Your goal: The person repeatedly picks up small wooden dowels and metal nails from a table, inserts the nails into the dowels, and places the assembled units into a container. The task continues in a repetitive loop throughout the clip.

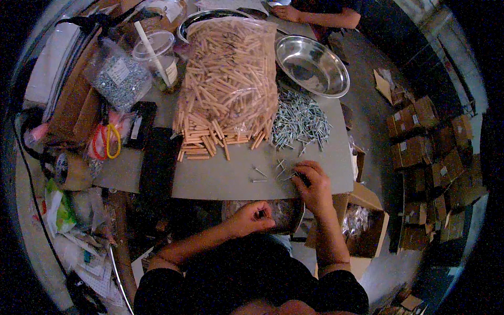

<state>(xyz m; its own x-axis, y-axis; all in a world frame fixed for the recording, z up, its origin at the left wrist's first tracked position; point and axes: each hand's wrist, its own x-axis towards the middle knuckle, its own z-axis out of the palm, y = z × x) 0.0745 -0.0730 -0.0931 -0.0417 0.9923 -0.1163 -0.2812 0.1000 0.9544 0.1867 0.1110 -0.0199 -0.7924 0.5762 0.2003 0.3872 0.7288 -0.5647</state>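
My right hand [313,185] is over the front right of the table, fingers pinched at a few loose screws [281,167]; a thin screw shank shows at the fingertips. Two more screws [259,172] lie just left of these. Behind them spreads a heap of silvery screws [300,119]. My left hand [253,218] hovers in front of the table edge with its fingers curled closed; what it holds, if anything, is hidden. A large clear bag of short wooden dowels [228,73] lies mid-table, with loose dowels [210,140] spilling from its near end.
A shiny steel bowl [315,65] stands behind the screw heap. To the left are a bag of metal hardware [119,76], a plastic cup [157,58] with a straw, and yellow-handled scissors [113,140]. Open cartons [367,210] stand at right. Another person's arm [331,18] reaches in at the far side.
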